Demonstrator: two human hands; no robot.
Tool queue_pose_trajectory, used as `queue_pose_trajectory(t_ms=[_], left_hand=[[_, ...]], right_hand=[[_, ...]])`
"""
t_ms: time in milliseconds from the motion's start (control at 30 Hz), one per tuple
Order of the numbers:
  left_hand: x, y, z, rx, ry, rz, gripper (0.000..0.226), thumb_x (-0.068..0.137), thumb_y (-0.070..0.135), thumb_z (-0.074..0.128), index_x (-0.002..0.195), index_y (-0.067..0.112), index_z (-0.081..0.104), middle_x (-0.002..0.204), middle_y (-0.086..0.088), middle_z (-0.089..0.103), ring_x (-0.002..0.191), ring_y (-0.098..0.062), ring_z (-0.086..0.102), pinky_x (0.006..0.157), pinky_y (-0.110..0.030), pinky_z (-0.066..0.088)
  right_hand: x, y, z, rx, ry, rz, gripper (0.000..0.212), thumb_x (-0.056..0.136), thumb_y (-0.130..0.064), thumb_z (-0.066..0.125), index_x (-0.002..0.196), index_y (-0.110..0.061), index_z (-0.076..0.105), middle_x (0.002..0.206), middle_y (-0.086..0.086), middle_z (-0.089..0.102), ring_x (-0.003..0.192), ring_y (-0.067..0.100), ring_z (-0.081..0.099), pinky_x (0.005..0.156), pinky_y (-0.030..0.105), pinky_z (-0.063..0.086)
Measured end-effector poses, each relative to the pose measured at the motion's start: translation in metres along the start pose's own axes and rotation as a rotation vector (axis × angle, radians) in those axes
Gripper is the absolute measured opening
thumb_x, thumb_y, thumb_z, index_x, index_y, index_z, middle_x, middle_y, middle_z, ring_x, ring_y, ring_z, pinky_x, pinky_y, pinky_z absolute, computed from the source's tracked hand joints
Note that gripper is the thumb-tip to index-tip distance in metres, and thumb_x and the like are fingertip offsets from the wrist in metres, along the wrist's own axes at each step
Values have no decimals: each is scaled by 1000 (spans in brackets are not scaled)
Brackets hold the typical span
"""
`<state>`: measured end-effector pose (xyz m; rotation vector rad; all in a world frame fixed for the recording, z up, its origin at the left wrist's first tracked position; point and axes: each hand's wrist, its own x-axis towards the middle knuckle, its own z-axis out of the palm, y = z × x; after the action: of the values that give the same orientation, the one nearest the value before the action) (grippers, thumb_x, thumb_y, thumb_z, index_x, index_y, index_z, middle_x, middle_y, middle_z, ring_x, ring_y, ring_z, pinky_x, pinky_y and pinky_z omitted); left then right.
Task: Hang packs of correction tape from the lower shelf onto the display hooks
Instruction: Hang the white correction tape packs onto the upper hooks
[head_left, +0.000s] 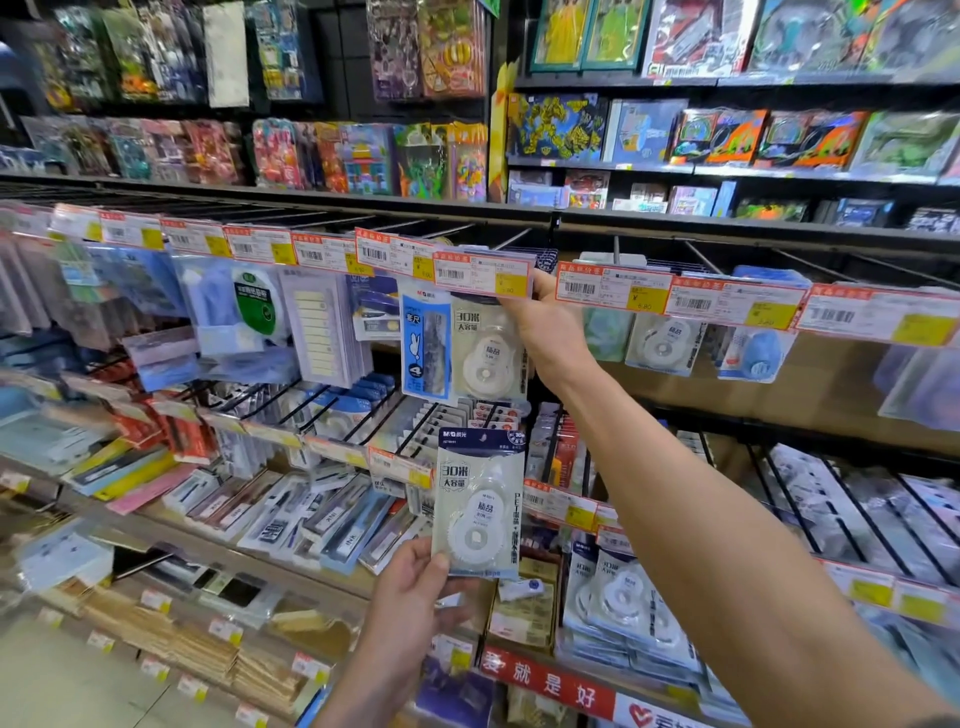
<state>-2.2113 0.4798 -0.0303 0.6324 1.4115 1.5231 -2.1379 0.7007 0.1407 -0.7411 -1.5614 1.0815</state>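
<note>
My left hand (410, 597) holds a pale pack of correction tape (478, 499) upright by its bottom corner, below the hooks. My right hand (545, 327) reaches up to a display hook and grips the red-and-yellow price tag (483, 274) at its tip, tilting it up. Under that tag hangs a pack of the same correction tape (485, 353). A pile of more such packs (623, 608) leans on the lower shelf at the right, beneath my right forearm.
Rows of hooks with price tags (613, 288) run left and right, carrying sticky notes (319, 327), a blue ruler pack (426, 343) and other tape packs (662, 343). Pens and notebooks (291, 514) fill the lower shelves. Toy boxes (727, 135) stand above.
</note>
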Motion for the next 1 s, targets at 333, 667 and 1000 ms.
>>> queue_pose_trajectory(t_ms=[333,667,1000], left_hand=[[4,-2,4,10,-1,17,16,103,13,51,116,13,60,99,-2,77,94,-22,74,70,-37,60],[7,-5,7,-23,-11,13,15,102,10,52,115,11,60,99,-5,77,91,-24,74,63,-35,59],[18,-7,4,10,-34,83,14,103,10,49,112,10,60,95,-3,77,85,-19,75,61,-30,57]], right_hand=[[11,8,1,17,44,-28,21,81,-55,78,83,-36,69,101,7,74,102,36,70,96,61,52],[15,10,-8,8,76,-4,23,80,-44,85,91,-29,73,100,-6,78,98,11,72,101,45,55],[57,33,-11,-107,225,-57,12,89,-27,77,91,-17,70,90,-6,72,90,15,68,87,32,57]])
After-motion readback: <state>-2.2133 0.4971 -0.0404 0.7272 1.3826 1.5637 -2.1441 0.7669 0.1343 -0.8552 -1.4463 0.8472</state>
